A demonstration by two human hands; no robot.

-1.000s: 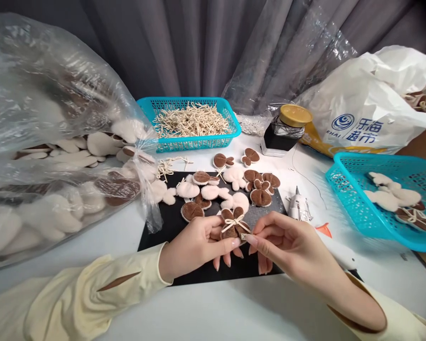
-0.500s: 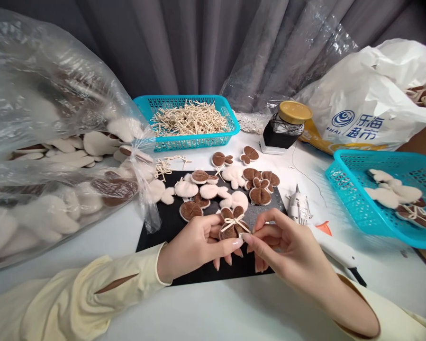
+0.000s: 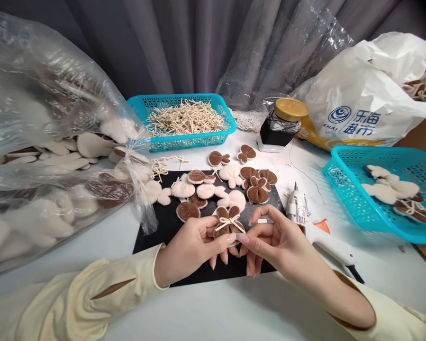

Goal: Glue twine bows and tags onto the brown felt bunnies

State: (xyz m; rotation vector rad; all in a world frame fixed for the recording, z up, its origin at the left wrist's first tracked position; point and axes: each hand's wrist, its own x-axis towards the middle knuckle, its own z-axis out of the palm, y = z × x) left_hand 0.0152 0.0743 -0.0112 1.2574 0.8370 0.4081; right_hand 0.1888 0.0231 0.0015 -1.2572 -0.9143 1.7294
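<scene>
A brown plush bunny-shaped patch (image 3: 221, 232) with pale edging is held low over the black mat (image 3: 152, 251). Across it, just below the ears, lies a cream cord bow (image 3: 230, 221). My left hand (image 3: 191, 246) grips the patch from the left, thumb on its front and fingers behind. From the right, my right hand (image 3: 278, 244) pinches the patch's lower right edge between thumb and fingertips, close to the left thumb. Just beyond my hands lie several loose brown and cream bunny patches (image 3: 258, 194), some brown side up, others cream side up.
A blue basket (image 3: 191, 142) of cord bows stands at the back. Clear bags (image 3: 67, 199) of patches fill the left. At right are a glue gun (image 3: 328, 251), a gold-lidded jar (image 3: 278, 128), another blue basket (image 3: 355, 208) holding patches, and a white plastic bag (image 3: 369, 90).
The right hand has moved slightly left, its fingertips closer to the left thumb at the patch's lower edge. The whole view has shifted a little. The left hand keeps its hold.
</scene>
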